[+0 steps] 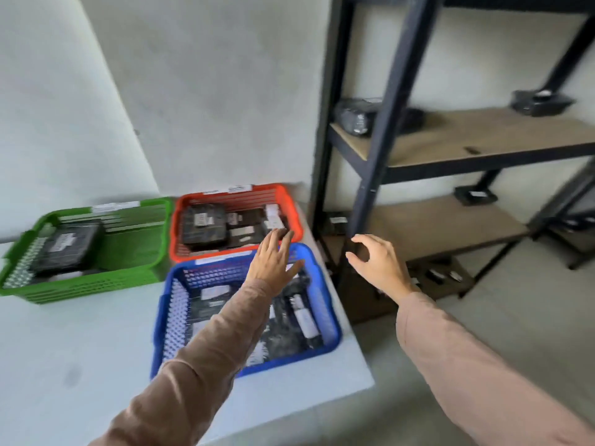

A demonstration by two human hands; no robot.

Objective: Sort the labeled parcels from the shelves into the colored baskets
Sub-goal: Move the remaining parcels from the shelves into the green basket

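I am holding my left hand [273, 259] open and empty over the far edge of the blue basket [328, 317], just before the red basket [289, 207]. My right hand [376, 263] is hanging half open, empty, near the shelf post [380, 140]. Parcels [354, 115] are lying on the shelves [483, 133].

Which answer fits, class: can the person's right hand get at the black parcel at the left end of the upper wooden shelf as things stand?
Probably yes. The right hand is empty and open, but the dark shelf post crosses in front of the black parcel, so it must reach around it.
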